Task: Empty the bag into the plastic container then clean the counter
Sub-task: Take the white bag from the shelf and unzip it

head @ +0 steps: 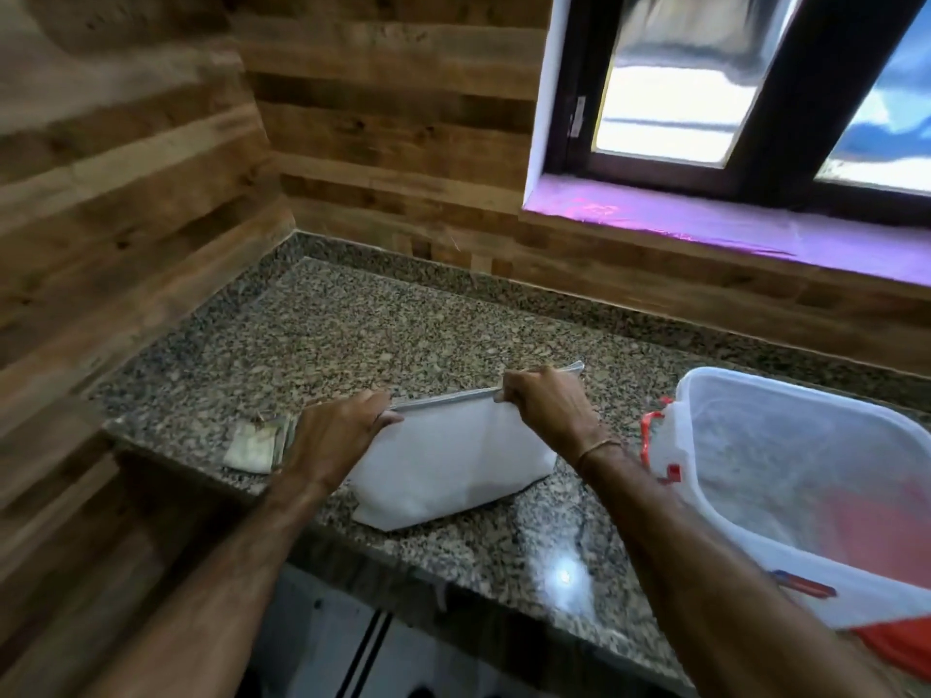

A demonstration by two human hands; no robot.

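A white bag with a zip strip along its top stands on the speckled granite counter, near the front edge. My left hand pinches the left end of the bag's top. My right hand pinches the top further right, near the zip. To the right sits a clear plastic container with red clips, its mouth open; I see nothing inside but the red showing through its base.
A folded greyish cloth lies on the counter just left of my left hand. Wood-panelled walls close the counter at the left and back. A window with a purple-lit sill is up at the right.
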